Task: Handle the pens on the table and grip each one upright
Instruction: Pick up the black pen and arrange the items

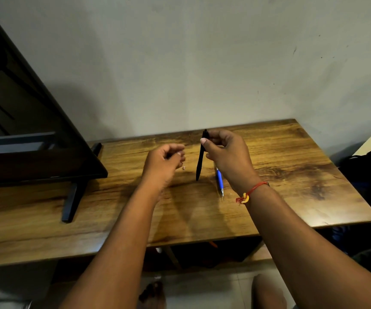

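Observation:
My right hand point(227, 155) pinches the top of a black pen point(200, 161) between thumb and fingers. The pen hangs nearly upright, tip down, just above the wooden table point(291, 170). A blue pen point(219, 182) lies flat on the table just below my right hand, partly hidden by the wrist. My left hand point(164, 162) hovers to the left of the black pen, fingers loosely curled, holding nothing I can see. A red and yellow thread is tied around my right wrist.
A large black TV screen point(23, 121) stands at the left on a dark foot point(74, 197). A small pale scrap point(183, 167) lies by my left hand. The wall runs behind the table; dark bags sit off the right edge.

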